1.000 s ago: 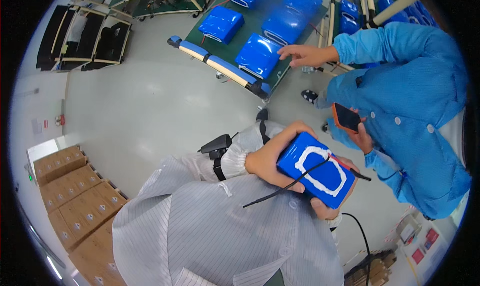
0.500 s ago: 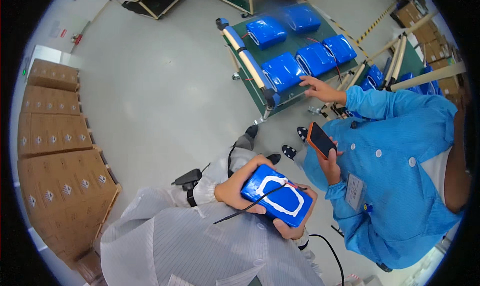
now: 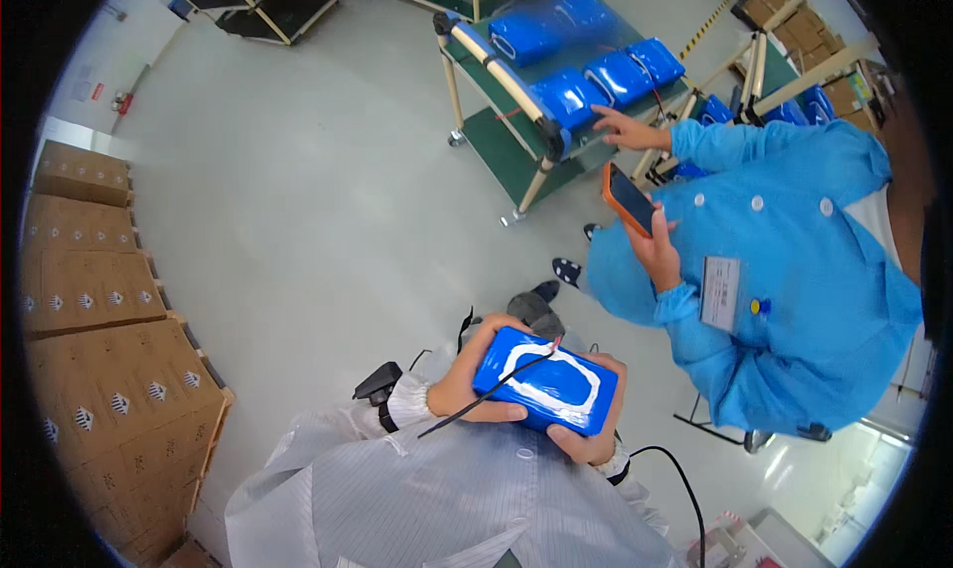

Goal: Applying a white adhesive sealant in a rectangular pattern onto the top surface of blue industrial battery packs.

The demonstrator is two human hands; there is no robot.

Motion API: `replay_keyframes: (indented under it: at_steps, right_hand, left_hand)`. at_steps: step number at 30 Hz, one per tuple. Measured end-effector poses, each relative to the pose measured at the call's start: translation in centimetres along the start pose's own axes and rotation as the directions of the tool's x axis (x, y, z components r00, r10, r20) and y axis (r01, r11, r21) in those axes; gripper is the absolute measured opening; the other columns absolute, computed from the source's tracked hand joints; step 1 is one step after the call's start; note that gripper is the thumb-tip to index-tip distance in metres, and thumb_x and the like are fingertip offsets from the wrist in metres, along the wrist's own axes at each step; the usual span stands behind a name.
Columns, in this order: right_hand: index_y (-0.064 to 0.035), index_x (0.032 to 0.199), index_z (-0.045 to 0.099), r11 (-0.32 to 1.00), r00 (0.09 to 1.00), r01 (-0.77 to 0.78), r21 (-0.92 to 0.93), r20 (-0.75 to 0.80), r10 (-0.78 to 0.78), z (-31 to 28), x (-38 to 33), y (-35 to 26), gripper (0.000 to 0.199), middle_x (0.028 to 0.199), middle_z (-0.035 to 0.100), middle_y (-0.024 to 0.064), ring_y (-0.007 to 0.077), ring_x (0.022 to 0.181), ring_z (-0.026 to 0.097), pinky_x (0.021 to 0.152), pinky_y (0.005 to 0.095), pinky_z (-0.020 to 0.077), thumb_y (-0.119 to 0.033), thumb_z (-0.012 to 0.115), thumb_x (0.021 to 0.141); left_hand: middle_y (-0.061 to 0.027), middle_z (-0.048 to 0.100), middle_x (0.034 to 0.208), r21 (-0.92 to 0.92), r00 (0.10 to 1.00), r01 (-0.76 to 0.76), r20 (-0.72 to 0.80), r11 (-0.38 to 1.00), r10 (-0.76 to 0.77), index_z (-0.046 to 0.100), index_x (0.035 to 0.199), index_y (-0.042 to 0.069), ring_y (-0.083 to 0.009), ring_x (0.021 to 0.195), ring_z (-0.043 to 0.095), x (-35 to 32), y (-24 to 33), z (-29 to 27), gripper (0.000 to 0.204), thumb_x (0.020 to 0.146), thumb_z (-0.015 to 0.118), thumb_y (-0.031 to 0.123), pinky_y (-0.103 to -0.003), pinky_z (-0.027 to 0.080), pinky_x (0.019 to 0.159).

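Observation:
Between my two hands, close in front of my body, is a blue shrink-wrapped battery pack (image 3: 549, 379). A white ring-shaped strip runs over its upper face. From its far edge, near a bit of red lead, a black cable (image 3: 475, 405) crosses the face and sticks out past the near left side. My left hand (image 3: 465, 381) is closed around the left end, thumb on top. At the right end my right hand (image 3: 596, 447) grips the pack, its thumb along the near edge. The undersides of both grips are hidden.
Ahead, a green-topped cart (image 3: 516, 96) carries several blue packs (image 3: 566, 98). To the right a co-worker in a blue coat (image 3: 784, 260) holds an orange-cased phone (image 3: 628, 201), other hand reaching toward the cart. Stacked cartons (image 3: 129, 399) stand left. A black cord (image 3: 690, 479) hangs at my right.
My view has shifted, so the cart and co-worker sit higher in the picture and the cart's lower shelf shows more. Both hands still grip the battery pack, which lies turned slightly flatter across the picture.

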State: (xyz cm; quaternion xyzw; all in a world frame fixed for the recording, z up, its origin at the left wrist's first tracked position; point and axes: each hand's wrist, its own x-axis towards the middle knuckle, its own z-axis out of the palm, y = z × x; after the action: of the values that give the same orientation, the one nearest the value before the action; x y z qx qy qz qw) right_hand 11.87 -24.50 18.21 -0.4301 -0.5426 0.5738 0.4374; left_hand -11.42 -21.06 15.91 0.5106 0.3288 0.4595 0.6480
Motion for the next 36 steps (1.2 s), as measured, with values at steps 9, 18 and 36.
replay_keyframes:
  at_steps: [9, 18, 36]
  right_hand:
    - [0.0059, 0.139, 0.030, 0.986, 0.943, -0.132, -0.099, -0.318, 0.095, 2.9, -11.9, 0.0, 0.098, 0.130, 0.045, 0.0215, 0.0312, 0.122, 0.051, 0.105, 0.0454, 0.0434, -0.040, 0.084, 0.071]
    - [0.0045, 0.140, 0.027, 0.993, 0.889, -0.111, 0.027, -0.445, 0.112, 3.1, -16.6, 0.1, 0.099, 0.129, 0.045, 0.0196, 0.0285, 0.118, 0.053, 0.102, 0.0436, 0.0452, -0.041, 0.084, 0.072]
    - [-0.0003, 0.142, 0.032, 0.999, 0.849, -0.046, -0.009, -0.528, 0.034, -1.0, -20.3, -1.9, 0.096, 0.126, 0.053, 0.0161, 0.0255, 0.112, 0.058, 0.095, 0.0394, 0.0513, -0.049, 0.082, 0.077]
  left_hand:
    - [-0.0126, 0.048, 0.129, -0.043, 0.945, 0.073, 0.322, 0.996, -0.055, 0.039, 0.140, 0.005, -0.0240, 0.122, 0.051, -3.2, 2.0, 3.1, 0.083, 0.080, 0.087, 0.035, -0.037, 0.042, 0.105]
    - [-0.0113, 0.054, 0.122, 0.027, 0.930, 0.188, 0.317, 0.982, -0.187, 0.049, 0.132, 0.004, -0.0217, 0.117, 0.054, -4.4, 1.6, 7.5, 0.052, 0.093, 0.075, 0.027, -0.035, 0.044, 0.101]
    - [-0.0123, 0.056, 0.121, 0.014, 0.924, 0.151, 0.352, 0.988, -0.147, 0.050, 0.128, 0.003, -0.0229, 0.115, 0.055, -4.5, -0.2, 14.6, 0.049, 0.092, 0.073, 0.027, -0.035, 0.044, 0.100]
